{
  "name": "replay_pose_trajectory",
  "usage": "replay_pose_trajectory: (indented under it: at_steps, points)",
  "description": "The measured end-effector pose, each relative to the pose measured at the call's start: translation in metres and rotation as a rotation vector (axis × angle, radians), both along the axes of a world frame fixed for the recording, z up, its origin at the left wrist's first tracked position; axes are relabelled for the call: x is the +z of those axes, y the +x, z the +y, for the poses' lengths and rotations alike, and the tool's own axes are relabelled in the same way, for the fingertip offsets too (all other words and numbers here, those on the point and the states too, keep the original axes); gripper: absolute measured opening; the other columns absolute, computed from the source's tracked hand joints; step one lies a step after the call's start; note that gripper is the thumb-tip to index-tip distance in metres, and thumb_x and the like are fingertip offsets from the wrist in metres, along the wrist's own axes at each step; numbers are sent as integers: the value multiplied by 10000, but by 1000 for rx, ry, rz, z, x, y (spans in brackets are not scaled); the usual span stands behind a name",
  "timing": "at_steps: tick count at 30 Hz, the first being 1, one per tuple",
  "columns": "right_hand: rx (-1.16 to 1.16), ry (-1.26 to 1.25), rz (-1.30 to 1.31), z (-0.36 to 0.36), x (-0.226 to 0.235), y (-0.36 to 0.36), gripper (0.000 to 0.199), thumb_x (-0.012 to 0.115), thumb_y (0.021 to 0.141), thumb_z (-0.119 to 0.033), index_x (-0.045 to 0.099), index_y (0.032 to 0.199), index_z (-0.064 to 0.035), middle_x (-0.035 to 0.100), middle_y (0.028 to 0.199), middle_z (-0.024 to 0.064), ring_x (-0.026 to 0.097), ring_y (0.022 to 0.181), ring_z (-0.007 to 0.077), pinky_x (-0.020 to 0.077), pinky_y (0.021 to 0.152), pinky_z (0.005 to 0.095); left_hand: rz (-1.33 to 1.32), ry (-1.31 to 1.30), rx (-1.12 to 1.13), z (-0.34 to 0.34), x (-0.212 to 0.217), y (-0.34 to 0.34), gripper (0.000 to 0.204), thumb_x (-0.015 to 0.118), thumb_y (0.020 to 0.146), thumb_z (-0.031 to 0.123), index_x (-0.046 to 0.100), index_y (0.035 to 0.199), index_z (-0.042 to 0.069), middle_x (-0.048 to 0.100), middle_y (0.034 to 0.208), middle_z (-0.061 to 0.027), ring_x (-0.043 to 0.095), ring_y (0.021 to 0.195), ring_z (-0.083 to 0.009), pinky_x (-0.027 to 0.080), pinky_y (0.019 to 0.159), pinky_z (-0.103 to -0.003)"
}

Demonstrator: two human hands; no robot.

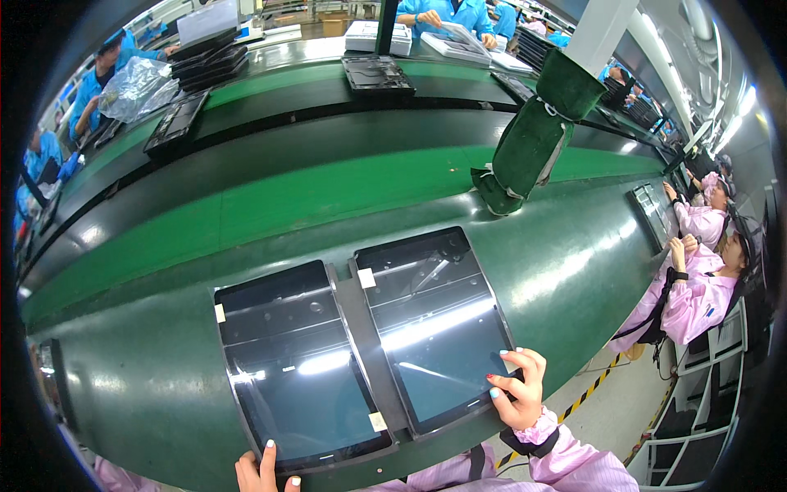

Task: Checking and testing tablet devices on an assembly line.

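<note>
Two flat black glass-faced panels, the left panel [299, 365] and the right panel [434, 328], lie side by side on the near green conveyor belt [574, 271]. Right hand [518, 387] rests curled fingertips on the right panel's near right corner. Left hand [262, 469] touches the left panel's near edge, fingers loosely spread.

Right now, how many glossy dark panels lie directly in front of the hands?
2. The left panel lies by the left hand; the right panel is touched at its near right corner by the right hand. Far trays may hide more.
</note>
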State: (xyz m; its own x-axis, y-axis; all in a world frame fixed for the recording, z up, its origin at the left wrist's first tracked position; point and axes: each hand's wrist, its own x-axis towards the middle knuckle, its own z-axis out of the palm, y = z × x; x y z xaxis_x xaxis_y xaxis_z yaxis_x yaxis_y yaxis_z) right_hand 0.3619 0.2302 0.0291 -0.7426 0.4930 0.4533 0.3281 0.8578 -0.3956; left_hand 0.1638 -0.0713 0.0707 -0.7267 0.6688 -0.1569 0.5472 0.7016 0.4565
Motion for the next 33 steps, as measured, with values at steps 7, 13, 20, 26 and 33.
replay_pose_trajectory:
  at_steps: [7,13,20,26,33]
  points:
    - [-11,-1,1,-2,2,-1,200,626,608,-108,629,806,-82,502,1064,138,395,1013,330,324,869,412,12,20,-11,-1,-1,0,503,544,777,174,393,1247,77,408,1092,-251,406,994,-390,326,876,-406]
    - [-25,-16,-13,-4,4,-2,184,626,614,-103,628,797,-81,495,1075,131,393,1016,336,322,875,412,-7,4,-15,-5,-1,-1,502,535,777,155,387,1249,72,405,1098,-250,405,1001,-389,323,882,-402]
    - [76,-73,11,-15,27,2,347,591,645,-161,531,960,-26,515,1056,132,400,1008,320,313,881,431,-27,165,-90,-20,0,-6,562,536,764,152,323,1260,-7,426,1141,-231,422,1027,-378,326,896,-395]
    - [412,-234,-98,-43,29,-19,334,652,653,-283,555,893,-72,563,1061,35,413,1025,259,248,929,468,-25,138,-147,-29,0,-3,515,511,790,195,354,1244,9,386,1190,-238,389,1074,-391,312,912,-400]
    - [367,-115,-179,-39,37,-26,260,634,661,-260,581,850,-89,588,989,9,424,1034,260,228,935,481,-24,159,-130,-27,5,-8,545,520,788,206,334,1257,0,396,1182,-234,400,1058,-385,320,902,-398]
